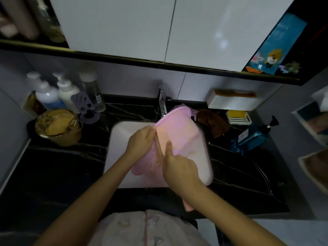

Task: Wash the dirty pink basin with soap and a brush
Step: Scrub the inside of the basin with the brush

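The pink basin (181, 132) stands tilted on its side in the white sink (120, 135), its rim up near the faucet (162, 103). My left hand (142, 139) grips the basin's left rim. My right hand (179, 167) is closed on the basin's near side, thumb pressed flat on its wall and fingers hidden beneath. A pinkish-orange piece (188, 205) sticks out under my right wrist; I cannot tell what it is. A yellow bar of soap (236, 114) lies in a white dish at the back right. No brush is clearly visible.
A blue pump bottle (253, 136) and a brown cloth (215, 124) lie right of the sink on the black counter (62, 166). On the left stand a tan tub (58, 127), a purple holder (85, 108) and several bottles (53, 94).
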The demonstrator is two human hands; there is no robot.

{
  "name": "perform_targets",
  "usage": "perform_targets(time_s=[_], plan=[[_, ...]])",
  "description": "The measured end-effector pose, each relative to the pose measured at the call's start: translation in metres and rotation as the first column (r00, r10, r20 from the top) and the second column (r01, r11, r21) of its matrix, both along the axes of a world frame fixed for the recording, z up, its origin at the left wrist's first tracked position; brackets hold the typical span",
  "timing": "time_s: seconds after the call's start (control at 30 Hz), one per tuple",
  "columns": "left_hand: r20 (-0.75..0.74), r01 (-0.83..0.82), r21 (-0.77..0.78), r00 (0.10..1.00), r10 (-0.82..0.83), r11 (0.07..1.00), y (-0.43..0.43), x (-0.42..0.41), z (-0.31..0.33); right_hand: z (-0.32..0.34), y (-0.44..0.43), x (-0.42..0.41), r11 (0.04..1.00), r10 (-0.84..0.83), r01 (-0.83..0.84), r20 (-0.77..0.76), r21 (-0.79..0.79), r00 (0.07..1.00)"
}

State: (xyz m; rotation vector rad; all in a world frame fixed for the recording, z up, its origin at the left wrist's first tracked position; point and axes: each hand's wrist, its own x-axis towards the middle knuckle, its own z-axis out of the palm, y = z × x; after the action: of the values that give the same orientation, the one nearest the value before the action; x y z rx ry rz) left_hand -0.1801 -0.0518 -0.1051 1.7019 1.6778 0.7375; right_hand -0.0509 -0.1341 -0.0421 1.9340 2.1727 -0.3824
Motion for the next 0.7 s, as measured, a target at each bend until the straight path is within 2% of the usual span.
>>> perform_targets(time_s=[0.07, 0.13, 0.3, 0.43, 0.5, 0.6, 0.63, 0.7], plan=[[0.057, 0.063, -0.007, 0.996, -0.063, 0.998, -0.006, -0.011, -0.009, -0.009, 0.004, 0.007, 0.999, 0.027, -0.029, 0.06, 0.044, 0.998], [0.138, 0.073, 0.004, 0.988, -0.073, 0.997, -0.016, -0.022, -0.028, -0.005, 0.017, 0.018, 0.997, -0.018, 0.016, 0.024, 0.076, 1.0], [0.235, -0.02, -0.022, 0.972, 0.025, 1.0, -0.032, -0.025, -0.046, 0.005, 0.042, 0.055, 0.967, -0.15, 0.174, -0.134, 0.186, 0.979], [0.177, -0.087, 0.132, 0.982, 0.063, 0.987, -0.024, -0.016, -0.029, -0.005, 0.06, 0.075, 0.929, -0.265, 0.33, -0.325, 0.165, 0.908], [0.162, -0.099, 0.157, 0.984, 0.073, 0.983, -0.014, -0.015, -0.021, -0.013, 0.046, 0.064, 0.946, -0.191, 0.266, -0.343, 0.186, 0.92], [0.153, -0.118, 0.161, 0.984, 0.093, 0.98, -0.005, -0.016, -0.018, -0.015, 0.013, 0.058, 0.986, 0.054, 0.001, -0.321, 0.167, 0.945], [0.161, -0.117, 0.16, 0.983, 0.091, 0.98, -0.004, -0.016, -0.018, -0.016, 0.015, 0.067, 0.987, 0.038, 0.019, -0.341, 0.163, 0.939], [0.16, -0.088, 0.152, 0.985, 0.064, 0.984, -0.006, -0.009, -0.017, -0.019, 0.035, 0.089, 0.96, -0.152, 0.237, -0.435, 0.149, 0.888]])
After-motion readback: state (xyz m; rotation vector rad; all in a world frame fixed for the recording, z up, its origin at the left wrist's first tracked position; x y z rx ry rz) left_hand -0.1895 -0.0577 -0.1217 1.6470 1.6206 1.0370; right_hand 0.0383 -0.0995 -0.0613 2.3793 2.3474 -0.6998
